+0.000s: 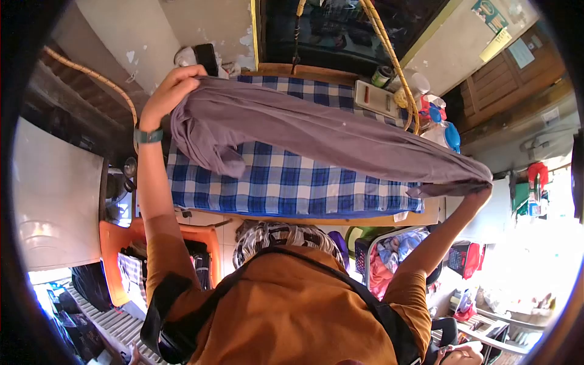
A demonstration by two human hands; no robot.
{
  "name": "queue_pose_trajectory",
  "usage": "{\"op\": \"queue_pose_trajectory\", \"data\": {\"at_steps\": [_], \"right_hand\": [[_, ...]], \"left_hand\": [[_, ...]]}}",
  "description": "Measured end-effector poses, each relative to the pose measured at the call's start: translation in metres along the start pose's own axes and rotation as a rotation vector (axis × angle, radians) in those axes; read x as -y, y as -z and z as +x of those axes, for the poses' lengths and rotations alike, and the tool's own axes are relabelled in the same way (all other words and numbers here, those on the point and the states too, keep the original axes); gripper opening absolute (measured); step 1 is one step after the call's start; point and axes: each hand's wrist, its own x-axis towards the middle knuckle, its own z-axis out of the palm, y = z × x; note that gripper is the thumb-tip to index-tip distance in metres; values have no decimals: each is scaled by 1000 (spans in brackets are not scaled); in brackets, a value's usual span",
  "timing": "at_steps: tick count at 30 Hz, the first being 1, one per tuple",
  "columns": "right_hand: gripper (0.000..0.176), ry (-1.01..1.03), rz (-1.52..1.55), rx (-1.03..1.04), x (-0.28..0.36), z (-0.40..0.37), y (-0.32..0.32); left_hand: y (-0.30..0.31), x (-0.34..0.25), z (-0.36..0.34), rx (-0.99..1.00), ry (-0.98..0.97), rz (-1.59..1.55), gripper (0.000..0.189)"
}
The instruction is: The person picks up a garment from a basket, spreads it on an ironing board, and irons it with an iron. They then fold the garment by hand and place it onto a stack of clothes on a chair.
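Note:
A greyish-purple cloth (316, 128) is stretched between my two hands, above a table covered with a blue and white checked cloth (286, 188). At the upper left, my left hand (173, 91) grips one end, and a bunched fold hangs below it. My right hand (480, 193), lower and far to the right, is closed on the other end; the cloth partly hides its fingers. Between the hands the cloth sags slightly in long creases.
A tray (377, 99), a jar (382, 76) and a blue-lidded container (451, 137) stand at the back right. An orange container (109, 261) is at the lower left. A laundry basket (364, 252) is near my right arm. Another person's hand (465, 351) shows at the bottom right.

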Motion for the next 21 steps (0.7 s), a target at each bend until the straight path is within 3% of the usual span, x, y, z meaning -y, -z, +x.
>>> {"op": "queue_pose_trajectory", "data": {"at_steps": [2,4,7,9,10,11,12,13,14,15,16,17,19,21], "right_hand": [[24,72,-121,-70,-19,4,-15],[24,81,-185,-142,-47,12,-9],[29,55,-215,-246,-91,-8,-18],[43,256,-844,-181,-125,-44,-42],[53,488,-1185,-75,-148,-56,-33],[64,728,-1515,47,-171,-70,-26],[59,933,-1598,154,-182,-114,-62],[53,865,-1448,420,-193,-155,-89],[40,819,-1277,491,-221,-191,-100],[27,678,-1362,706,-231,-227,-120],[20,512,-1249,884,-260,-251,-122],[17,427,-1188,1019,-273,-282,-137],[13,421,-1023,1244,-315,-322,-143],[12,408,-983,1353,-334,-350,-155]], "left_hand": [[-4,31,9,210,54,18,20],[-25,79,13,193,63,140,20],[-70,117,8,-80,-105,306,27],[-87,151,-8,-146,-50,620,33],[-94,170,-22,-148,-68,702,38],[-101,180,-37,-81,94,624,46],[-112,182,-53,-29,294,643,50],[-123,181,-72,24,495,662,54],[-134,189,-92,60,550,590,55],[-145,199,-113,95,601,519,56],[-158,201,-128,151,686,448,54],[-172,198,-141,208,769,372,51],[-198,178,-167,125,872,94,50],[-222,178,-190,58,587,368,46]]}}
